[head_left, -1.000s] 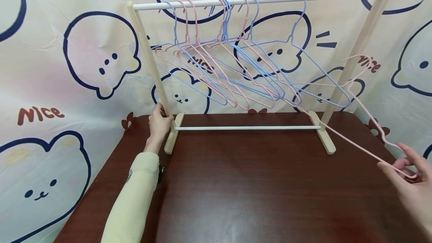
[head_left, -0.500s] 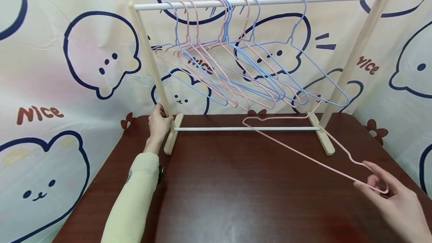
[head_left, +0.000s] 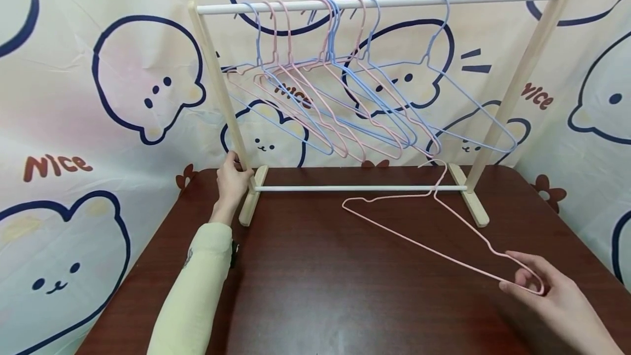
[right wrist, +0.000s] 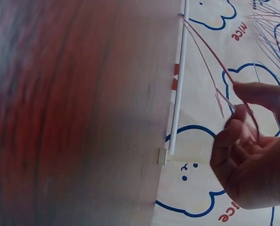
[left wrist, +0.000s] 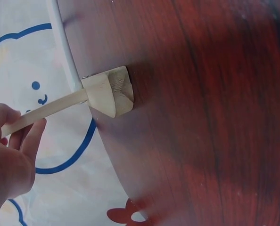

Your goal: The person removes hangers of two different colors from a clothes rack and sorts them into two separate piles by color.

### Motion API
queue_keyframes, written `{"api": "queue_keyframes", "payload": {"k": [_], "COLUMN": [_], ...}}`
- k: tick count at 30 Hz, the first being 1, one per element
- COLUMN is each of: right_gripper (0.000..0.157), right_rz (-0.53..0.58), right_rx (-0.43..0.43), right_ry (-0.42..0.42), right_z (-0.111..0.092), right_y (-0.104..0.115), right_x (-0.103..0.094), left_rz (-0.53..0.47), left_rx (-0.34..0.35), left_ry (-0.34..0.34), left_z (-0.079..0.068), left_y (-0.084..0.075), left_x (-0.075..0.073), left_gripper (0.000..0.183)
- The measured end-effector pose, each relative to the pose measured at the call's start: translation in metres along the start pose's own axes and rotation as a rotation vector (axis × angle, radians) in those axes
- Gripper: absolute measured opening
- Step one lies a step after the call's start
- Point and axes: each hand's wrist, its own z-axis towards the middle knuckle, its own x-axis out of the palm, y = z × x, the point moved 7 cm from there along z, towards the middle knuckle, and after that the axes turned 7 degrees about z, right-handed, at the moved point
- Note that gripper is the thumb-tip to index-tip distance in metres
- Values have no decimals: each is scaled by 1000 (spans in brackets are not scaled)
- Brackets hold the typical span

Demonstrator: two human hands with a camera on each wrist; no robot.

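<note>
My left hand grips the lower part of the rack's left wooden post; in the left wrist view its fingers and thumb wrap the post just above the foot. By one end, my right hand holds a pink hanger over the right half of the table, its hook toward the rack. In the right wrist view the right hand has its fingers curled about the hanger's corner. Several pink and blue hangers hang from the white top rail, the rightmost a blue hanger.
The rack stands at the back of the dark brown table, with a white lower rod between its feet. Its right foot lies close to the held hanger. A cartoon-printed cloth covers the wall behind.
My right hand has moved left and down, carrying the pink hanger away from the rack's right post to in front of the lower rod. My left hand stays on the post.
</note>
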Motion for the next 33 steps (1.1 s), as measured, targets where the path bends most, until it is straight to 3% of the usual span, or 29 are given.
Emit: {"api": "queue_keyframes", "payload": {"k": [6,11,15,20,27,33], "right_gripper": [51,58,58,52,48,51], "right_rz": [-69,-78,-81,-102,-17,-178], "right_rx": [62,164,200,104,34,-30], "right_ry": [150,327,430,451,472,432], "right_z": [3,6,7,12,16,19], "right_y": [-11,-20,-25,-32,-39,-35], "right_x": [9,18,25,28,30,30], "left_rz": [10,22,25,27,16,14], "left_rx": [-4,-16,-15,-12,-18,-15], "left_ry": [5,27,30,31,40,40], "left_z": [1,0,0,1,0,-1], "left_y": [-1,-2,-2,-1,-2,-2], "left_x": [2,2,1,1,1,0], "left_gripper": [24,26,26,26,25,26]}}
